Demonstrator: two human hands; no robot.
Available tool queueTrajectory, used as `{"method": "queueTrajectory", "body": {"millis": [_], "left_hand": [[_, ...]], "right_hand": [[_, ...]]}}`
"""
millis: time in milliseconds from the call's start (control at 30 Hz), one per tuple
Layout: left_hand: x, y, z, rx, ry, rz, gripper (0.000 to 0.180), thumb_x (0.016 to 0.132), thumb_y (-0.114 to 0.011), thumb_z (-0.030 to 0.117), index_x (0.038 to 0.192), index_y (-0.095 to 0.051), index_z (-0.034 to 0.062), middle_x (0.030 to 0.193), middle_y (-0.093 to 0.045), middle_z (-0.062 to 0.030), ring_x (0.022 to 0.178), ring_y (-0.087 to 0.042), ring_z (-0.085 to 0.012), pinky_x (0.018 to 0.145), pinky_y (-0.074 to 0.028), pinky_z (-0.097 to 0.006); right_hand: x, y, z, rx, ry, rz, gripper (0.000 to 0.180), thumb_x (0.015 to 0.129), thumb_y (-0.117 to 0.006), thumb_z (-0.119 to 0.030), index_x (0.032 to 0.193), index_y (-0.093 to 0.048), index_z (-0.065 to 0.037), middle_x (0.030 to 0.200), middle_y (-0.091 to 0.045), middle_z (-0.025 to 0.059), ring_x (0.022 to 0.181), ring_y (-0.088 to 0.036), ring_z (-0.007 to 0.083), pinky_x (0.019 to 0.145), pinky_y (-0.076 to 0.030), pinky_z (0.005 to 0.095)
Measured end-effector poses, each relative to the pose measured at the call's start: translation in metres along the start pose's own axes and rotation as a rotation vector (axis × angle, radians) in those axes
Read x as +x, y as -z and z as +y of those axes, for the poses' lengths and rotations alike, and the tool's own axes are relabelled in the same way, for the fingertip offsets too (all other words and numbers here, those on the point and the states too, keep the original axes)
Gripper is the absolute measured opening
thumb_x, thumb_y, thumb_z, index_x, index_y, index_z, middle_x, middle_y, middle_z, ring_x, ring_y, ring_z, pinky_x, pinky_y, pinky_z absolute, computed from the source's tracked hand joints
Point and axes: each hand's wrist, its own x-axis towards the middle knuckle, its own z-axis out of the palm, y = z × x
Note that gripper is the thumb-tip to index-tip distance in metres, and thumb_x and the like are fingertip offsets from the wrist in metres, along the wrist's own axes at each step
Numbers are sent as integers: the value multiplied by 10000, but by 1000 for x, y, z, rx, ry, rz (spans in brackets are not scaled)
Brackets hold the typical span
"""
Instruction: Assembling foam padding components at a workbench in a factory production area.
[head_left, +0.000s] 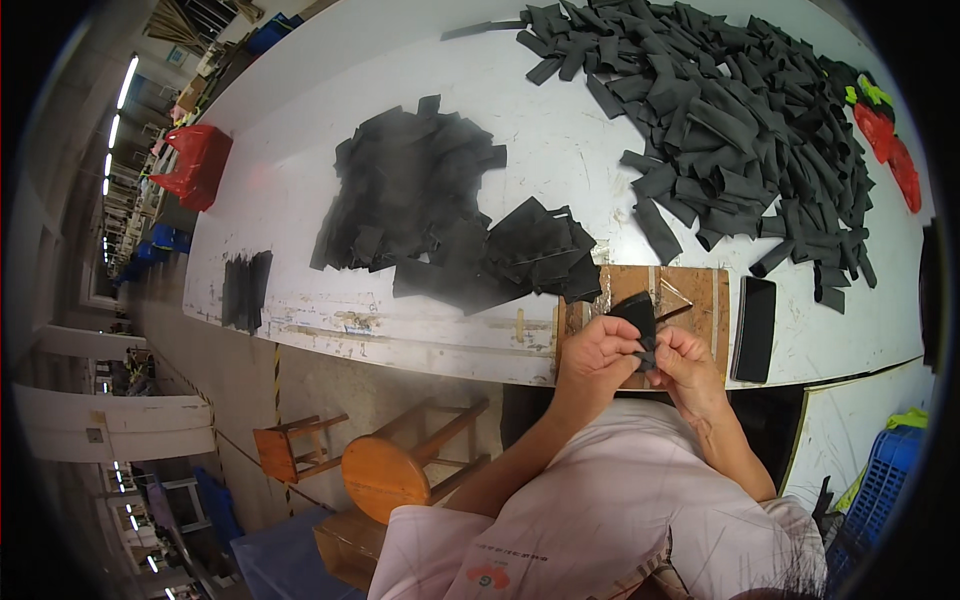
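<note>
Both my hands meet over a brown board (712, 300) at the table's near edge. Between them is a small black fabric piece (634, 312), its wider end pointing up and away from me. My left hand (603, 350) pinches it from the left side. From the right, my right hand (686, 366) closes its thumb and fingers on the lower end. A thin dark stick-like tool (674, 313) lies on the board just beyond my right fingers; its exact kind is unclear. Left of the board lies a heap of flat black fabric pieces (410, 190).
A large pile of folded black fabric tubes (740, 130) covers the far right. A black phone (754, 330) lies right of the board. Red bags (195, 165) (885, 150) sit at both table ends. Wooden stools (385, 475) stand at left, a blue crate (880, 490) at lower right.
</note>
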Motion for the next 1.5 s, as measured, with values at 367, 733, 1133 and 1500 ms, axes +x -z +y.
{"method": "queueTrajectory", "body": {"millis": [367, 733, 1133, 1500], "left_hand": [[-13, -9, 13, -35, -101, -237, 407, 743, -481, -129, 1133, -411, -37, 874, -524, -67, 640, -457, -26, 519, -354, -140], [-20, -34, 4, 331, -501, 113, 142, 763, -536, -50, 904, -536, -42, 842, -552, -105, 634, -510, -101, 551, -427, -204], [-3, -20, 42, -593, 229, -256, 327, 769, -487, -68, 1080, -414, 2, 760, -533, -76, 450, -396, -19, 379, -306, -135], [38, -12, 50, -934, 436, -479, 365, 806, -371, -17, 1169, -337, 8, 895, -536, -120, 352, -315, -8, 313, -227, -142]], "right_hand": [[-11, -9, -32, -560, 577, -105, 152, 772, -580, -124, 719, -506, -3, 865, -507, 88, 734, -486, 141, 650, -393, 234], [-20, -32, -48, -883, 758, 80, 54, 772, -527, -25, 734, -495, -4, 803, -533, 110, 633, -533, 176, 549, -420, 249], [-29, -34, -56, -670, 422, 143, 67, 798, -497, -59, 756, -490, -7, 689, -515, 87, 593, -522, 148, 488, -397, 249], [-1, -34, -84, -336, 203, -23, 167, 840, -493, -169, 764, -508, -20, 672, -487, -23, 635, -428, 39, 546, -365, 196]]}}
